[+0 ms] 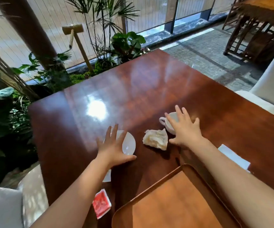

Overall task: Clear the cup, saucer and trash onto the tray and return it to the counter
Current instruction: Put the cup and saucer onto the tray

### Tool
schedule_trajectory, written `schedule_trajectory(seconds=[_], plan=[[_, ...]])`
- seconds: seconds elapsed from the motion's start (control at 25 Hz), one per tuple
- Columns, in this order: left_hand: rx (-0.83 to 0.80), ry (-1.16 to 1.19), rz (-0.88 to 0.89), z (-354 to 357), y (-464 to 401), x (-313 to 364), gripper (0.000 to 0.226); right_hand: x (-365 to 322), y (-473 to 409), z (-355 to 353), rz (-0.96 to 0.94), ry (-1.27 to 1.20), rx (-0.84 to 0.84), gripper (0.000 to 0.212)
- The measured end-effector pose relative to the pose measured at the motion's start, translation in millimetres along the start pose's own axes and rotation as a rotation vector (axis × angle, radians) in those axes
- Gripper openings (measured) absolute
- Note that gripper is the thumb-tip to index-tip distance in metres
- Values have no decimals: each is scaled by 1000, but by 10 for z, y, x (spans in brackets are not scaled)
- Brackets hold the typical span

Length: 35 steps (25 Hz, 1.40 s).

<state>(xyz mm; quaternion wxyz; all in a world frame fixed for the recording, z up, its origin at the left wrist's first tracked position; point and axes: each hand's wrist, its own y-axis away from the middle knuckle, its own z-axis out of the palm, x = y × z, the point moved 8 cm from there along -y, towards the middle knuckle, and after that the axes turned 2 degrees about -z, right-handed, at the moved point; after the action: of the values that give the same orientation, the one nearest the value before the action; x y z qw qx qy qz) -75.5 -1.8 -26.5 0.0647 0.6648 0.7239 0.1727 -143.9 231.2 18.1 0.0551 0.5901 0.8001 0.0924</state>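
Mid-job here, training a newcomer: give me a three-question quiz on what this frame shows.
1. True or false: the tray already holds the cup.
2. Which hand reaches over the saucer: A) left hand, B) right hand?
3. What lies between saucer and cup?

Key: 1. False, the tray is bare. 2. A. 3. A crumpled napkin.

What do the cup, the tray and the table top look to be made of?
Cup: likely glazed white ceramic, smooth and glossy. Tray: matte brown, probably plastic or wood; unclear. Table: reddish wood with visible grain, lacquered, mirroring the window light.
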Motion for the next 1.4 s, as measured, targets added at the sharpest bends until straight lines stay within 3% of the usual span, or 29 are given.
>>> schedule_trajectory(seconds=[0.24,0.36,0.68,0.92,1.16,1.4], plan=[[-224,-59,-55,305,-173,-223,121,144,-314,203,-40,18,-270,106],[-201,-41,-21,390,-228,-242,120,196,-402,223,-75,-5,-311,100],[-165,-1,6,306,-382,-288,126,271,-472,205,-114,-230,-228,80],[-140,-89,8,266,-437,-149,122,308,-352,169,-37,-228,-147,79],[-48,54,-13,293,-355,-184,116,422,-210,214,106,-262,-72,79],[58,214,-8,-28,-74,-82,112,628,0,201,213,-461,-32,75]])
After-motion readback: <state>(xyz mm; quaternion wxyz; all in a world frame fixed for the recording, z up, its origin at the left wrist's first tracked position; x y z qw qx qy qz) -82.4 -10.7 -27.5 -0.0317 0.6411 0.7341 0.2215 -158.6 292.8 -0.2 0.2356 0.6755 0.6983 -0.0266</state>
